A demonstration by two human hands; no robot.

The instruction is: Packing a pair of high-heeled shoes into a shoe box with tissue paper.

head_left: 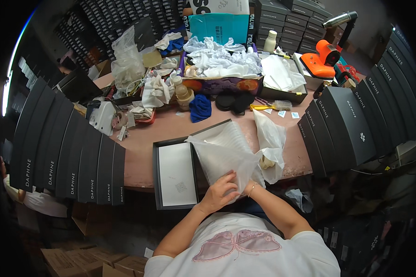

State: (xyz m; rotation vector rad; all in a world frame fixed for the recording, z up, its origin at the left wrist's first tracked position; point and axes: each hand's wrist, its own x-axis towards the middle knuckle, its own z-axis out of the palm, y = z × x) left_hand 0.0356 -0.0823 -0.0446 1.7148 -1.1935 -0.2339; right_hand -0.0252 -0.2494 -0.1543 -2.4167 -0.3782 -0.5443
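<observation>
A frosted, translucent white wrapping sheet [224,157] lies at the near middle of the worn pink tabletop [141,159], its pointed flap reaching left over part of an open black cardboard box [156,184] with a smooth white panel inside. The left hand [221,191] rests on the sheet's near edge, its fingers bent and close together, probably to steady the slippery film; whether the thumb pinches it I cannot tell. The right hand [248,188] reaches in at the sheet's near right corner, mostly covered, perhaps to support the layer from below; its grip is hidden. Fine parallel ribs mark the film, while the crinkled white paper bundle [269,138] just to the right looks softer, with a smooth, rounded beige item [266,162] showing at its near end. Matte dark boxes stand in rows at left [69,152] and right [342,120], seemingly to keep them within reach and the middle free. On the far side, a purple-sided carton [224,86] holds loosely crumpled white tissue [222,57], likely kept handy, beyond a limp blue cloth [200,109] and a yellow-handled bristle brush [275,106].
</observation>
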